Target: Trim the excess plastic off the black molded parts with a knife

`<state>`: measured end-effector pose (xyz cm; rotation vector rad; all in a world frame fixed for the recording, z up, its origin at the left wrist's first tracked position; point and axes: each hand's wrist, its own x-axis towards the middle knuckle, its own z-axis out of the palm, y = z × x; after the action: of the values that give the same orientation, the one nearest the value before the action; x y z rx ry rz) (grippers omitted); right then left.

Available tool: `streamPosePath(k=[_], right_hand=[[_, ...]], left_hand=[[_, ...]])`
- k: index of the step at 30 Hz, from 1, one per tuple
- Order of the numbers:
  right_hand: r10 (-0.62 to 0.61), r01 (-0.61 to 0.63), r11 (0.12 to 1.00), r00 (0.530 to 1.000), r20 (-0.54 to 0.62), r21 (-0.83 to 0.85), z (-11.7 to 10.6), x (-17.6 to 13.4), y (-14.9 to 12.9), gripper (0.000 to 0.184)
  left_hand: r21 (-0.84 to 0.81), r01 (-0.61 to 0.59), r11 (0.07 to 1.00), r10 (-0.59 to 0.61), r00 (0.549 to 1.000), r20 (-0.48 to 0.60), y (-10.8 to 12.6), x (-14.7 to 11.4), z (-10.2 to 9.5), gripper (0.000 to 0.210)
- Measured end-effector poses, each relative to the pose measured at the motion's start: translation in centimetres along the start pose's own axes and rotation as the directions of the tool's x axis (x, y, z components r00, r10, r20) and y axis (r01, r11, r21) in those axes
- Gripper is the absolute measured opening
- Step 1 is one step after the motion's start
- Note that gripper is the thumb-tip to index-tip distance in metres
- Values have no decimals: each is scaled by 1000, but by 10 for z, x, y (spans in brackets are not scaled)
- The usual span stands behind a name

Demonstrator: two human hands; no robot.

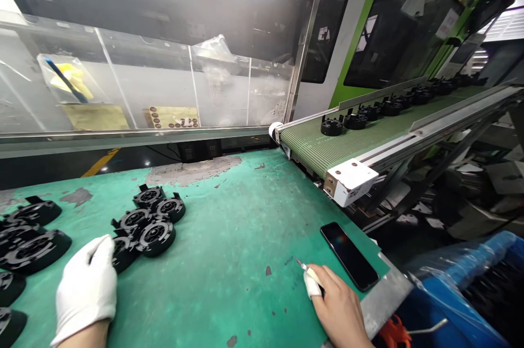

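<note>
Right hand (338,301): fingers closed round a small knife (314,273), blade pointing away — likely for fine control.
Left hand (87,285): gloved, against the clustered black parts (156,236); whether it grips one, I cannot tell.
Black parts: grouped on the table's left, perhaps for easy reach.
Table (229,260): green, chipped; phone (350,255) near its right edge.
Room: belt (323,154) carrying more parts, machine (365,15) behind, blue bin (448,304) lower right.
</note>
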<state>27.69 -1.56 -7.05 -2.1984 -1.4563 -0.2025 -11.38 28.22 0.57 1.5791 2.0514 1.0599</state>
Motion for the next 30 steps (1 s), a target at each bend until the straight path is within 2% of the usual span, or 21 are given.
streamPosePath(k=[12,24,30], right_hand=[[7,-6,1000,998,56,-18,1,0,4,30],[4,-4,1000,1000,23,0,-3,1,1,30],[17,-17,1000,999,48,1,-3,0,1,29]], left_hand=[[6,2,1000,-2,1000,11,-2,2,0,60],[5,0,1000,0,1000,5,-4,3,1,59],[6,-3,1000,3,1000,3,-3,3,1,59]])
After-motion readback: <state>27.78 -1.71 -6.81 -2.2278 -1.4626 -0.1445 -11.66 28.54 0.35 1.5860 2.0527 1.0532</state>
